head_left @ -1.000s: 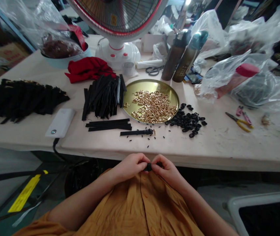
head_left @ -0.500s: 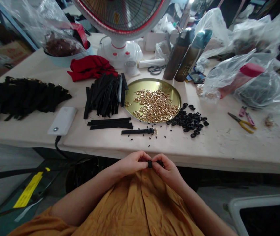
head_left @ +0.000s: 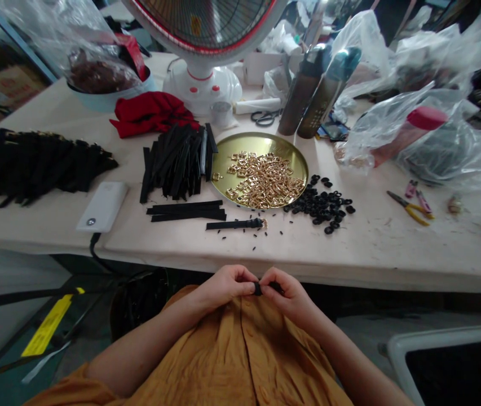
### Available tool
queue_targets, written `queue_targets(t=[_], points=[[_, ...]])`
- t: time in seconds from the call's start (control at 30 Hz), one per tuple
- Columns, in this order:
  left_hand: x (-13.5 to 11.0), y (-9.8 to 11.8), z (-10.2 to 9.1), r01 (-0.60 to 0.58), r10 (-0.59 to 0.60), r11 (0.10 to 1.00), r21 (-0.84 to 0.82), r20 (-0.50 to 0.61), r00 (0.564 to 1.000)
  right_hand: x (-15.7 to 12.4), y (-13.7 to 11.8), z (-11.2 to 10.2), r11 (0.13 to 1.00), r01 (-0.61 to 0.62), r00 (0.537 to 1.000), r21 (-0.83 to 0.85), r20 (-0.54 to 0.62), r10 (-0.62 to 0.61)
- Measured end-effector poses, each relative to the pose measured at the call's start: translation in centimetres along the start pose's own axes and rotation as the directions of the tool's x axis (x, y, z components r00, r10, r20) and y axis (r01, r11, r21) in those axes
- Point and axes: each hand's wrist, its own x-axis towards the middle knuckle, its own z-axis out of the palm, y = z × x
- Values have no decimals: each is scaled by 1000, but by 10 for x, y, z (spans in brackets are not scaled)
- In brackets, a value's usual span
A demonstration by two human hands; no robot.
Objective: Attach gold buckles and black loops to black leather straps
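My left hand (head_left: 227,286) and my right hand (head_left: 285,292) meet in my lap below the table edge. Both pinch one small black piece (head_left: 257,288), which looks like a strap end with a loop; most of it is hidden by my fingers. On the table in front lies a black strap with a gold buckle (head_left: 235,224). Behind it stands a gold round tray (head_left: 232,152) holding several gold buckles (head_left: 263,183). A heap of black loops (head_left: 322,206) lies right of the tray, and a pile of black straps (head_left: 176,163) lies left of it.
A white power bank (head_left: 102,206) with a cable sits at the front left, beside a long heap of black straps (head_left: 32,166). A fan (head_left: 202,84), red cloth (head_left: 151,114), two bottles (head_left: 312,93), plastic bags (head_left: 426,135) and pliers (head_left: 409,208) crowd the back and right.
My hands stay together in my lap on the same small black piece, with only slight finger movement. The view has shifted a little.
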Motion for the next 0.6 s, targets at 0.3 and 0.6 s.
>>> queue_targets(t=[0.3, 0.6], points=[[-2, 11, -4, 64, -73, 972, 227, 33, 997, 1, 0, 6, 963, -156, 986, 218, -16, 163], [-5, 6, -2, 50, -80, 963, 266, 101, 992, -8, 1, -3, 966, -155, 986, 206, 91, 139]])
